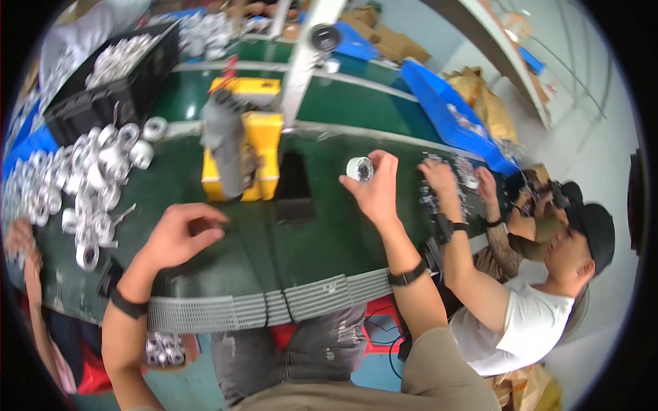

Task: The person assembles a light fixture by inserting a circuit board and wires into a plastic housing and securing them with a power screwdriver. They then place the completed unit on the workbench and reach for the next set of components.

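Note:
Between thumb and fingers my right hand [378, 188] grips a small white round housing [360, 169] with a shiny dark face, held above the green table. My left hand [184, 234] hovers over the table's near left part. Its fingers curl loosely, thumb apart from them, and nothing shows in between. Past and between my hands, a grey power-tool-shaped device [226, 147] rests in a yellow stand [264, 154]. A black block [295, 188] is right beside this stand. Left of my left hand lies a large heap of white round housings [96, 168], some with short leads.
A black crate [103, 89] of white parts stands at the far left. Grey ribbed strips [257, 309] line the near edge. Blue trays [452, 113] sit at the far right. A co-worker [521, 301] handles small parts [442, 181] on my right; another person's hand [20, 236] is at left.

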